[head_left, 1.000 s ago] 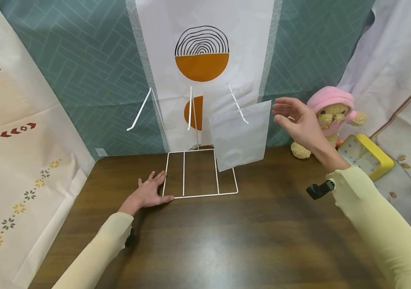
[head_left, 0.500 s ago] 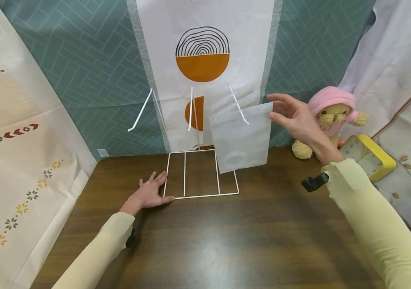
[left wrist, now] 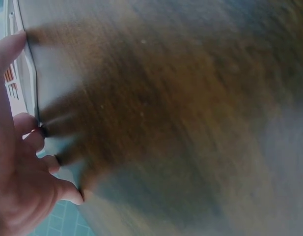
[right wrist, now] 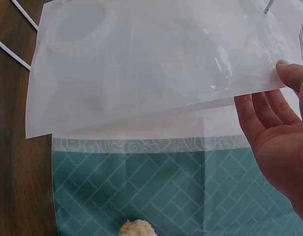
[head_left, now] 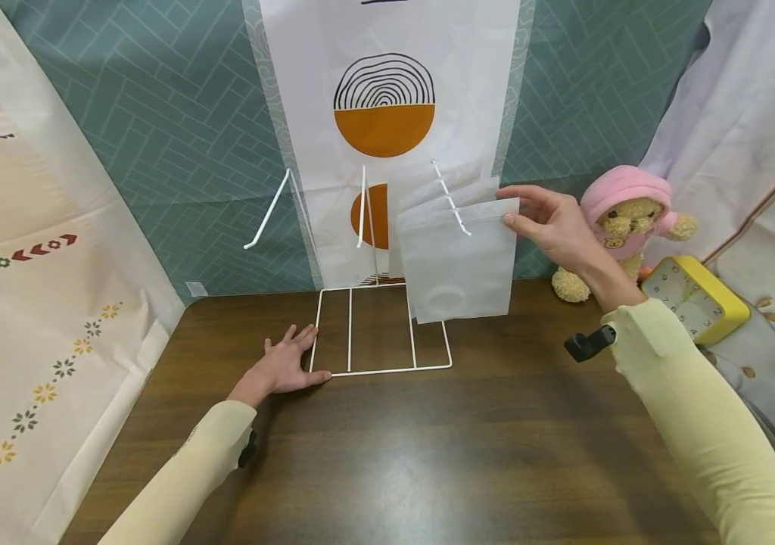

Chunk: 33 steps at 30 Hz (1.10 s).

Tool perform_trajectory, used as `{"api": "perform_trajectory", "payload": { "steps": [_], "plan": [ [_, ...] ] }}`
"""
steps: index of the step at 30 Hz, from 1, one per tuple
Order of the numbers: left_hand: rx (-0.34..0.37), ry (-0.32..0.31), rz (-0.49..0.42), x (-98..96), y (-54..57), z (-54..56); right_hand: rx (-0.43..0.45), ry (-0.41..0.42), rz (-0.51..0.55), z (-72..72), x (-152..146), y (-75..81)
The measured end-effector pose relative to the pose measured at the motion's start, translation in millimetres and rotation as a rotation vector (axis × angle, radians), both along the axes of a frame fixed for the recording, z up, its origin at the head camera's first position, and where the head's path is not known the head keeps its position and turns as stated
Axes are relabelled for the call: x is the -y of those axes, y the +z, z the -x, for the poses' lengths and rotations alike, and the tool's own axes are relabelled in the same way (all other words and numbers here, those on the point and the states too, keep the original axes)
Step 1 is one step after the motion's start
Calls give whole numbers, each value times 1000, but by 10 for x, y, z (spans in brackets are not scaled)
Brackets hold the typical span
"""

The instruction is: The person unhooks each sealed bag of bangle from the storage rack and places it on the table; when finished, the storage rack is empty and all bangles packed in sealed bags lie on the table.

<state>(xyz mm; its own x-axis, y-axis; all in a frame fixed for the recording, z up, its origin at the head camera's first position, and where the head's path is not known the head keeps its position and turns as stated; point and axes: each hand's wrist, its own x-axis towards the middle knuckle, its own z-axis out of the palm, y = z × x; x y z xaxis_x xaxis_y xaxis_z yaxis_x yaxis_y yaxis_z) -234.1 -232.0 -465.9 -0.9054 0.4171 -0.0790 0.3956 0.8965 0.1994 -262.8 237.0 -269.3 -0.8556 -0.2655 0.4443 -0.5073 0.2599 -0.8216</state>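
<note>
A white wire display rack (head_left: pixel 381 371) stands on the table, with three prongs sticking out toward me. From its right prong hang several translucent white plastic bags (head_left: pixel 459 265), one behind another. My right hand (head_left: pixel 554 231) pinches the upper right corner of the front bag, with the thumb in front and fingers behind, as the right wrist view also shows. A faint round shape (right wrist: pixel 80 22) marks the lower part of this bag. My left hand (head_left: pixel 283 365) lies with spread fingers at the left side of the rack's base, touching the wire and the tabletop.
To the right at the back sits a plush bear (head_left: pixel 622 223) in a pink hood, beside a yellow clock (head_left: pixel 697 299). A patterned cloth backdrop (head_left: pixel 210 113) rises behind the rack. The brown wooden table (head_left: pixel 387 454) extends in front of it.
My right hand has moved left to the front bag and taken its upper right corner. That bag now hangs straighter and stands apart from those behind. The left hand keeps its place.
</note>
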Motion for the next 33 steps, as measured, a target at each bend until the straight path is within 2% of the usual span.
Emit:
{"api": "perform_trajectory", "payload": {
  "steps": [16,33],
  "plan": [
    [16,5,16,-22,13,19,0,29,65,-19,16,8],
    [23,9,12,-19,-14,11,7,-42,45,-91,18,8]
  ]
}}
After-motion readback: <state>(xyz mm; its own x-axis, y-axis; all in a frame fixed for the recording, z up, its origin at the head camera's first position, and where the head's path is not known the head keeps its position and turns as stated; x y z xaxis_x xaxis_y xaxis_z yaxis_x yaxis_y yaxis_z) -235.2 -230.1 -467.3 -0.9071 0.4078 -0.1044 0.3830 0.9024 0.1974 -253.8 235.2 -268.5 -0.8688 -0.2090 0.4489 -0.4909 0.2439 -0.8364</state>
